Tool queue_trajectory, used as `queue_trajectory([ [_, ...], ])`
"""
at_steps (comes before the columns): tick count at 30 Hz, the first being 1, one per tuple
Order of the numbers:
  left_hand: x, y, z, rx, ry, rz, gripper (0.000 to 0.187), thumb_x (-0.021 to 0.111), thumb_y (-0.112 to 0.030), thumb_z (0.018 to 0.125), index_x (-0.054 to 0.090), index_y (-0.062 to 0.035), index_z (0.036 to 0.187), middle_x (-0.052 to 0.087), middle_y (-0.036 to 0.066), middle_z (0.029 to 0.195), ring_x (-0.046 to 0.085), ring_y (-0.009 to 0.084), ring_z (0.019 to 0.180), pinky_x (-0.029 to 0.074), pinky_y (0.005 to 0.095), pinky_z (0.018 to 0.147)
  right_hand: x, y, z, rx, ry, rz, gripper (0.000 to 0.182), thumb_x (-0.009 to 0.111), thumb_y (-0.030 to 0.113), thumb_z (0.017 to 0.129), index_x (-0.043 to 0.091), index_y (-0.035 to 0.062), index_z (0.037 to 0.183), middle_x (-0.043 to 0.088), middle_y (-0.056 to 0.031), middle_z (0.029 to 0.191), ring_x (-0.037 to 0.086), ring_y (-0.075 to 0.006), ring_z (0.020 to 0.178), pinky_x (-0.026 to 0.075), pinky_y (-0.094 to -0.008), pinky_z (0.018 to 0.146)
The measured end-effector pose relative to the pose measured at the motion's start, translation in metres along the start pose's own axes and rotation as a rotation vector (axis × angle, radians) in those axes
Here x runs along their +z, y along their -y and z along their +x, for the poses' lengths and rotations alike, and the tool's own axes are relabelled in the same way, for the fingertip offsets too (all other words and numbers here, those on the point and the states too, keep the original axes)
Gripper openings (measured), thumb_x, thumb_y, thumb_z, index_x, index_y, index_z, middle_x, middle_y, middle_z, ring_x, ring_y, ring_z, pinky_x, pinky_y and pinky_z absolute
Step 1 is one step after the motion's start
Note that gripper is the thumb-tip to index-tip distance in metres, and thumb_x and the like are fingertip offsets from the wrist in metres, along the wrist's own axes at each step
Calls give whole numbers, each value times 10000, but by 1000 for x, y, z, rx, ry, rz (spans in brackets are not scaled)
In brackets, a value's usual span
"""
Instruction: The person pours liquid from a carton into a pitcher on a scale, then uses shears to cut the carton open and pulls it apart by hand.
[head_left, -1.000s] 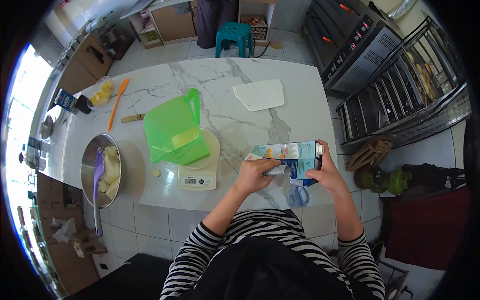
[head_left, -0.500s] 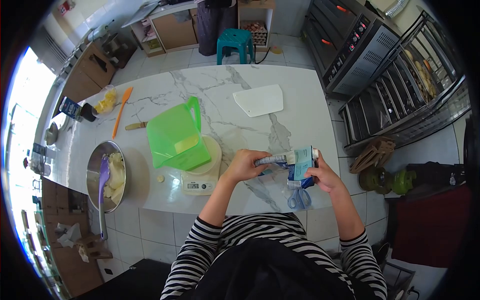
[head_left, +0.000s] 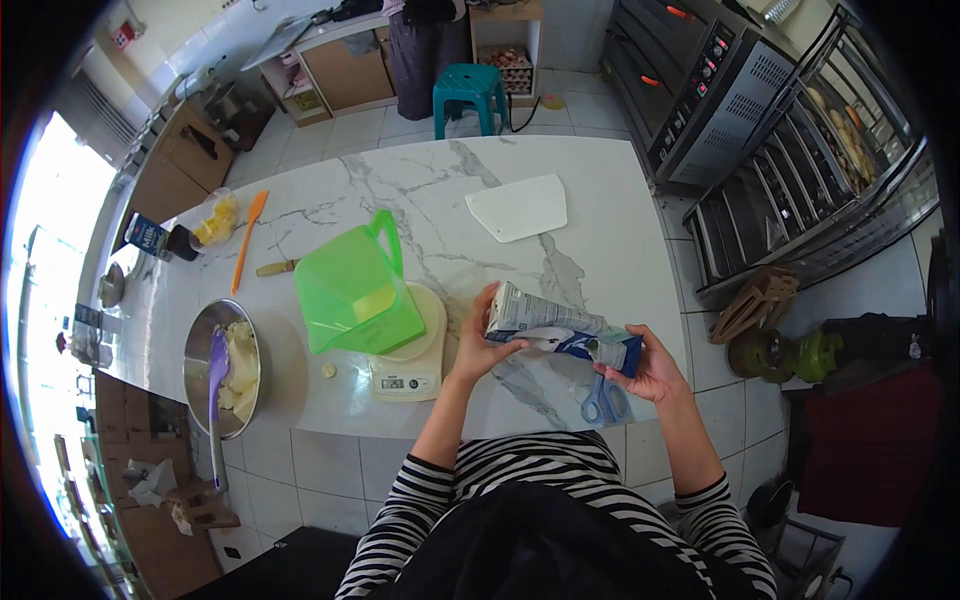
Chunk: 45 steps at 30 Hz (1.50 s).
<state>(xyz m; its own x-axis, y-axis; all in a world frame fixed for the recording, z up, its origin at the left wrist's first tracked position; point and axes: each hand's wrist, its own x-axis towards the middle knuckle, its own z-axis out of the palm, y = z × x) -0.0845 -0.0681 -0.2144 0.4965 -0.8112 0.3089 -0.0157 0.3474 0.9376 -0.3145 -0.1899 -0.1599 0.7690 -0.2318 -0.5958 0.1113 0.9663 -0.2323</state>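
Both hands hold a blue and white drink carton (head_left: 550,322) on its side above the table's front part. My left hand (head_left: 480,345) grips its wider, printed left end, thumb along the near side. My right hand (head_left: 648,372) is closed around the blue right end, where the carton looks folded or squashed. Just below it on the table lies a pair of blue-handled scissors (head_left: 604,402). To the left, a green translucent pitcher (head_left: 345,275), with something pale yellow inside, stands on a digital kitchen scale (head_left: 408,382).
At the left edge is a steel bowl (head_left: 259,345) with a pale creamy mass and a purple spatula (head_left: 217,370). Farther back lie an orange spatula (head_left: 247,245), a wooden-handled tool (head_left: 277,268) and a white scraper (head_left: 518,208). A person (head_left: 430,60) stands beyond a teal stool (head_left: 470,95).
The carton has been turned, so its long printed side now faces up. My left hand has shifted to its wider end, and my right hand has moved slightly down. The view has tilted slightly.
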Motion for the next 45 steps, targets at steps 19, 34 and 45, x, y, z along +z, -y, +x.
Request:
queue_trajectory([
  [19,-4,22,-15,-299,-71,63,599,647,13,649,264,-54,1104,418,68,1037,458,149,926,453,274,756,-34,-92,-28,-672,-825,-1924,324,665,214,570,524,-9,757,428,-172,915,418,-311,843,381,-364,730],
  [34,-2,10,-28,-108,-90,443,506,687,14,573,381,-33,974,522,110,929,507,233,925,399,311,791,-29,-69,-70,112,188,-181,183,520,215,809,484,36,815,415,14,697,349,-67,562,298,-176,497],
  [45,1,7,-34,-213,-113,479,500,705,-26,561,397,-31,955,533,139,943,513,294,962,424,338,770,-16,-72,-66,75,247,-161,393,531,425,749,423,74,607,267,57,572,207,-30,453,172,-169,384],
])
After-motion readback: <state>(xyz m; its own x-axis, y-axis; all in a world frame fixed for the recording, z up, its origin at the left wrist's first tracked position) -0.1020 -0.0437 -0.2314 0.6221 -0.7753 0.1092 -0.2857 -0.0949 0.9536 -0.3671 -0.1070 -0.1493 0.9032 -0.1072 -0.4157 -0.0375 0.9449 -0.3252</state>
